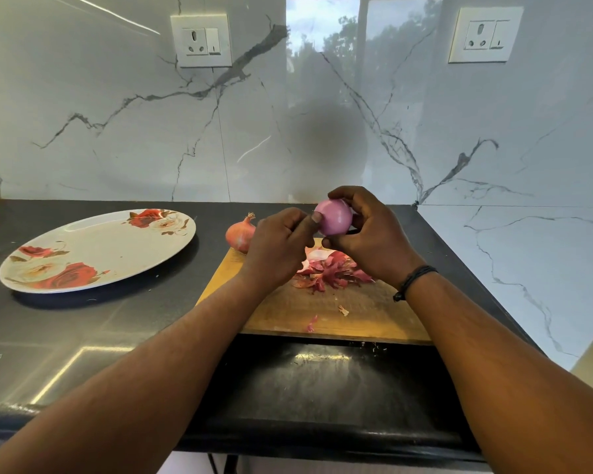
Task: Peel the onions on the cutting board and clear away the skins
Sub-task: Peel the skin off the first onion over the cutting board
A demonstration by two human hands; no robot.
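Observation:
A peeled, shiny purple onion [334, 217] is held in the air above the wooden cutting board [288, 313]. My right hand [367, 230] curls around it from the right and behind. My left hand [281, 244] has curled fingers, and its thumb presses the onion's left side. An unpeeled onion [240, 234] with its papery skin stands at the board's far left corner, partly hidden by my left hand. A heap of red onion skins [332, 271] lies on the board under my hands. Two small skin scraps [312, 323] lie nearer the front edge.
A large white plate with red roses [96, 251] sits on the dark counter to the left of the board. The marble wall runs behind and along the right side. The counter's front edge is close below the board.

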